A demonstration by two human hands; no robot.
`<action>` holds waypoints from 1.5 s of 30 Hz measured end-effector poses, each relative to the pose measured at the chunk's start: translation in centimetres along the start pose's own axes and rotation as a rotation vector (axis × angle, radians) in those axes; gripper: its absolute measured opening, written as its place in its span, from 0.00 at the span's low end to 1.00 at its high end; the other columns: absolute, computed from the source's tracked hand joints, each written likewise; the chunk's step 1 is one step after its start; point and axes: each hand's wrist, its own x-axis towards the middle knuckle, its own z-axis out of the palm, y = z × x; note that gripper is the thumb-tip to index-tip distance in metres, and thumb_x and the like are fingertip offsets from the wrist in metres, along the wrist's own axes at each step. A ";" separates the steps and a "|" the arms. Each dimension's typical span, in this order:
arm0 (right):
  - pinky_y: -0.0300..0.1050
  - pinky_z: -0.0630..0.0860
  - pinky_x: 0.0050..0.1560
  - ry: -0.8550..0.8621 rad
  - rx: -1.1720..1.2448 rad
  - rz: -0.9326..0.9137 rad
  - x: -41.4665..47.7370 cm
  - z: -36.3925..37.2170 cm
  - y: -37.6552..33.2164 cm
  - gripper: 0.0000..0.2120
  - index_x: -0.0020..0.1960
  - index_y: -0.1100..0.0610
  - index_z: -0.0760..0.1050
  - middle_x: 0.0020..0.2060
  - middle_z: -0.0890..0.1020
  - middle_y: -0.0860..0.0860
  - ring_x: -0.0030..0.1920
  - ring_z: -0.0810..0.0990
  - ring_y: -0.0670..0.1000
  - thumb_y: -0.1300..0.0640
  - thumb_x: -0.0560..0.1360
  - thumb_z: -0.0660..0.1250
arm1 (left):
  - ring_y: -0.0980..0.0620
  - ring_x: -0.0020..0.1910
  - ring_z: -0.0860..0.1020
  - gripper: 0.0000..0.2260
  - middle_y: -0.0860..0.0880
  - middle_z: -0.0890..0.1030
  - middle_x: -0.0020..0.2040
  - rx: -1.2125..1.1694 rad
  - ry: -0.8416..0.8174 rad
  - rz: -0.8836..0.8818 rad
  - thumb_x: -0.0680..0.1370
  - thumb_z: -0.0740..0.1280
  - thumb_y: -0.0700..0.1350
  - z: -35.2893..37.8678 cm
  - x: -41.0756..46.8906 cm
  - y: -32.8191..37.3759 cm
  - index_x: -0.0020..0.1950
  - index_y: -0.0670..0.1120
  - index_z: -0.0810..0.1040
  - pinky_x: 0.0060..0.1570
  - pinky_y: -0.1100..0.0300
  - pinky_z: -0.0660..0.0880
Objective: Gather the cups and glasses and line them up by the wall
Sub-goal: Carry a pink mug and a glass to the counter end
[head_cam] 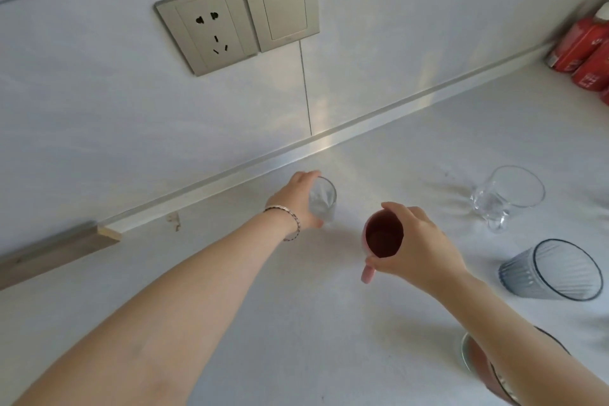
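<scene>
Under our right forearm, a glass with reddish contents (pixel 474 359) waits at the counter's near edge.

Our left hand (pixel 298 199) grips a clear tumbler (pixel 324 199) near the wall strip (pixel 230 171); our right hand (pixel 415 241) grips the pink mug (pixel 382 237), just right of it and farther from the wall.

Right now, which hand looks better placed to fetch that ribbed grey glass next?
Probably the right hand. The ribbed grey glass stands just to its right, though it first has to set down the pink mug. The left hand holds the small clear glass farther away by the wall.
</scene>
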 end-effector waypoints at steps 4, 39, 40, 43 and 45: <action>0.45 0.74 0.56 -0.023 -0.011 -0.015 -0.8 0.8 -0.6 0.42 0.71 0.46 0.60 0.65 0.70 0.46 0.61 0.74 0.52 0.47 0.62 0.76 | 0.47 0.60 0.75 0.37 0.51 0.65 0.68 -0.033 0.130 -0.025 0.64 0.75 0.48 0.9 -2.6 -1.3 0.69 0.52 0.61 0.56 0.53 0.75; 0.37 0.75 0.51 -0.395 -0.220 -0.456 -17.0 39.4 -45.3 0.43 0.69 0.46 0.62 0.62 0.64 0.49 0.52 0.73 0.49 0.51 0.59 0.79 | 0.45 0.65 0.72 0.38 0.47 0.71 0.69 -0.460 0.781 -0.689 0.64 0.77 0.45 -10.7 -39.2 -63.1 0.70 0.47 0.64 0.61 0.55 0.70; 0.38 0.75 0.53 -0.397 -0.225 -0.463 -16.6 40.1 -46.4 0.44 0.70 0.46 0.61 0.62 0.64 0.49 0.53 0.72 0.49 0.51 0.60 0.79 | 0.45 0.66 0.71 0.39 0.46 0.70 0.69 -0.466 0.766 -0.679 0.64 0.77 0.44 -11.0 -38.7 -64.0 0.71 0.46 0.63 0.63 0.55 0.69; 0.42 0.76 0.58 -0.382 -0.228 -0.491 -14.9 42.1 -49.9 0.45 0.72 0.49 0.60 0.63 0.64 0.49 0.58 0.73 0.51 0.52 0.60 0.79 | 0.46 0.69 0.69 0.40 0.44 0.68 0.71 -0.499 0.740 -0.639 0.64 0.78 0.42 -11.4 -37.6 -66.1 0.72 0.44 0.63 0.66 0.56 0.67; 0.43 0.75 0.59 -0.348 -0.212 -0.507 -13.3 43.4 -52.4 0.45 0.73 0.52 0.59 0.64 0.65 0.49 0.60 0.72 0.52 0.53 0.61 0.78 | 0.46 0.69 0.69 0.40 0.45 0.68 0.71 -0.538 0.748 -0.619 0.63 0.78 0.42 -11.3 -37.1 -67.0 0.72 0.44 0.63 0.67 0.56 0.67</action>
